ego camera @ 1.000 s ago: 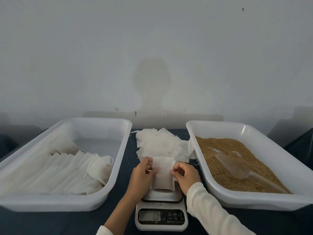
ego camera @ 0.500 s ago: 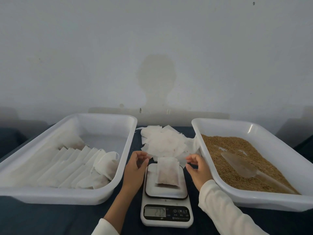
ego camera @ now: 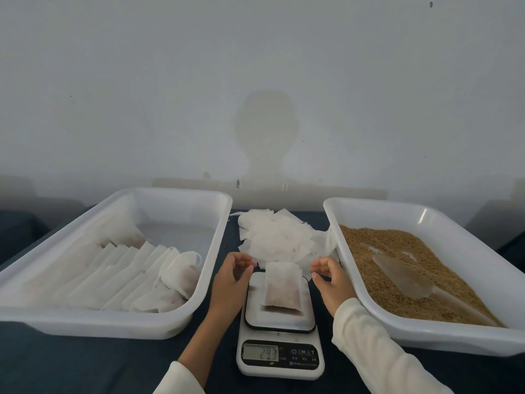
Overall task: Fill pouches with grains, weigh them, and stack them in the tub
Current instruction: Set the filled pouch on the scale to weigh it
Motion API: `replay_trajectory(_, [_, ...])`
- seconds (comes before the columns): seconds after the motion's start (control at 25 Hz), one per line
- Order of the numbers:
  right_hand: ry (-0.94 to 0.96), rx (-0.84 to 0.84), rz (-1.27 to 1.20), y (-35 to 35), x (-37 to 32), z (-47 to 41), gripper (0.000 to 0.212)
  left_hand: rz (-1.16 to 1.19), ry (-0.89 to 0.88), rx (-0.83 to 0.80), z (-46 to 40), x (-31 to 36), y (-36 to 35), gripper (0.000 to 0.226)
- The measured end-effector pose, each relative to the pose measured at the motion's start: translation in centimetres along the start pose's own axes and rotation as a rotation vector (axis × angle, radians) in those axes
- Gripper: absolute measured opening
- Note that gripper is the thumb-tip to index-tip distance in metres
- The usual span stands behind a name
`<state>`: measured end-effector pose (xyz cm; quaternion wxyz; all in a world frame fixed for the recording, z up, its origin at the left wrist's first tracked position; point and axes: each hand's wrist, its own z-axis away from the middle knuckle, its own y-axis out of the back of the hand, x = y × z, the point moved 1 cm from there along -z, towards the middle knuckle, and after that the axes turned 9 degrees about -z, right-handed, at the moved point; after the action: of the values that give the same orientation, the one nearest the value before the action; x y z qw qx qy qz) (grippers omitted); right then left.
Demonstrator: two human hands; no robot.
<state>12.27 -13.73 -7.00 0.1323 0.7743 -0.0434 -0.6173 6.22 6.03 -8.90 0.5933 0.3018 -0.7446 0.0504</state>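
A filled white pouch [ego camera: 282,287] lies flat on the platform of a small digital scale [ego camera: 279,331], whose display shows digits. My left hand [ego camera: 231,282] hovers just left of the pouch, fingers loosely curled and holding nothing. My right hand [ego camera: 331,281] hovers just right of it, equally empty. The left white tub [ego camera: 119,317] holds a row of several filled pouches [ego camera: 136,277]. The right white tub [ego camera: 431,336] holds brown grains [ego camera: 377,245] with a clear plastic scoop [ego camera: 403,277] lying in them.
A loose pile of empty white pouches [ego camera: 278,237] lies on the dark blue table behind the scale, between the two tubs. A pale wall rises close behind the table.
Both hands set the pouch down on the scale and let go of it. They then drew apart to either side, and the display reading has changed.
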Motion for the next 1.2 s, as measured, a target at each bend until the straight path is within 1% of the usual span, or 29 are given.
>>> replay_trajectory(0.08, [-0.028,-0.011,0.027,-0.3,0.0,-0.3,0.015,-0.009,-0.013,-0.025,-0.1,0.3,-0.2,0.017])
replay_trajectory(0.16, [-0.062,-0.026,0.041,-0.7,-0.1,-0.6,0.014,-0.046,-0.012,-0.091,-0.4,0.8,-0.7,0.018])
replay_trajectory(0.24, [-0.098,-0.037,0.059,-1.2,-0.3,-0.8,0.016,-0.149,0.010,-0.186,-0.8,1.4,-1.4,0.029])
replay_trajectory(0.32, [-0.124,-0.040,0.074,-1.6,-0.6,-1.0,0.020,-0.315,0.011,-0.252,-1.0,1.9,-2.1,0.045])
replay_trajectory(0.4, [-0.138,-0.042,0.065,-2.0,-1.0,-1.0,0.024,-0.463,-0.020,-0.253,-1.0,2.3,-2.6,0.055])
replay_trajectory(0.44, [-0.135,-0.042,0.047,-2.1,-1.3,-1.0,0.024,-0.500,-0.030,-0.250,-1.0,2.4,-2.7,0.059])
replay_trajectory(0.52, [-0.112,-0.043,0.005,-2.2,-1.8,-0.8,0.024,-0.496,0.006,-0.271,-1.1,2.5,-2.7,0.065])
replay_trajectory(0.6, [-0.076,-0.054,-0.030,-2.3,-2.6,-0.5,0.024,-0.446,0.054,-0.291,-1.0,2.9,-2.4,0.065])
replay_trajectory(0.72, [0.013,-0.060,-0.096,-2.4,-4.7,-0.1,0.026,-0.338,0.038,-0.237,-0.8,4.2,-1.7,0.047])
replay_trajectory(0.8, [0.093,-0.052,-0.124,-2.8,-6.7,-0.2,0.028,-0.304,-0.028,-0.141,-0.9,5.5,-0.8,0.030])
replay_trajectory(0.88, [0.173,-0.052,-0.131,-3.5,-8.9,-0.7,0.028,-0.332,-0.080,-0.052,-1.3,7.1,0.4,0.018])
replay_trajectory(0.96, [0.232,-0.073,-0.146,-4.9,-11.0,-1.6,0.027,-0.430,-0.114,0.021,-2.2,8.6,2.3,0.018])
replay_trajectory(1.04, [0.259,-0.102,-0.154,-6.6,-12.7,-2.6,0.026,-0.537,-0.136,0.061,-3.9,9.6,4.6,0.019])
replay_trajectory(1.12, [0.252,-0.148,-0.158,-8.9,-13.6,-3.3,0.023,-0.577,-0.107,0.058,-5.9,9.7,7.7,0.022])
replay_trajectory(1.2, [0.226,-0.238,-0.123,-11.2,-13.6,-3.5,0.020,-0.590,-0.048,0.056,-8.2,8.5,10.9,0.032])
